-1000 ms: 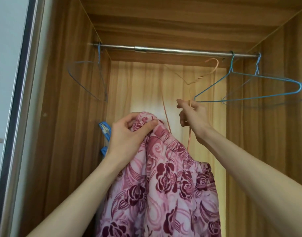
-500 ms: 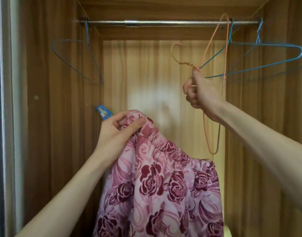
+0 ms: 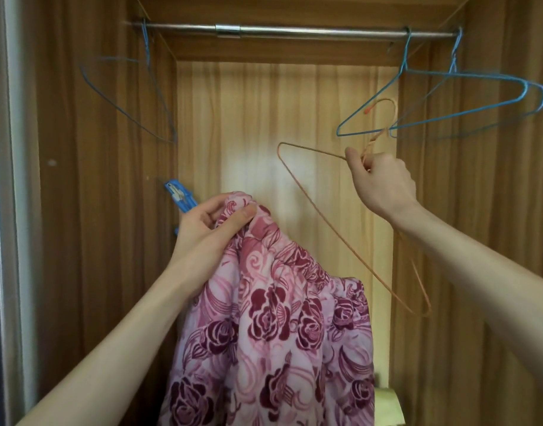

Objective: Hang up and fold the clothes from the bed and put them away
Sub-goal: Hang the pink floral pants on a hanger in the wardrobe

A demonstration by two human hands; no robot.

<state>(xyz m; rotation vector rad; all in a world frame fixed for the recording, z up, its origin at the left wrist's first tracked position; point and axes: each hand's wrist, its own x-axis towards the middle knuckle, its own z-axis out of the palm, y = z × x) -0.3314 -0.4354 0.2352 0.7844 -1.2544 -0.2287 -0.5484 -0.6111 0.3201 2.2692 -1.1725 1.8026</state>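
The flowered garment (image 3: pixel 273 318) hangs bunched from the left hand (image 3: pixel 208 226), gripped by its top edge inside the wardrobe. The right hand (image 3: pixel 381 179) clamps the orange hanger (image 3: pixel 331 229) by its neck (off the rail (image 3: pixel 295 30)), presumably ready for threading.

Single head view, close in, faces forward and slightly upward into the wardrobe (image 3: pixel 79 210), rail (image 3: pixel 295 30) near top edge.

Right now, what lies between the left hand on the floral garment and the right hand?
In the head view, only the orange wire hanger held by the right hand crosses that gap; behind it is the wardrobe's back panel. Left hand, floral garment.
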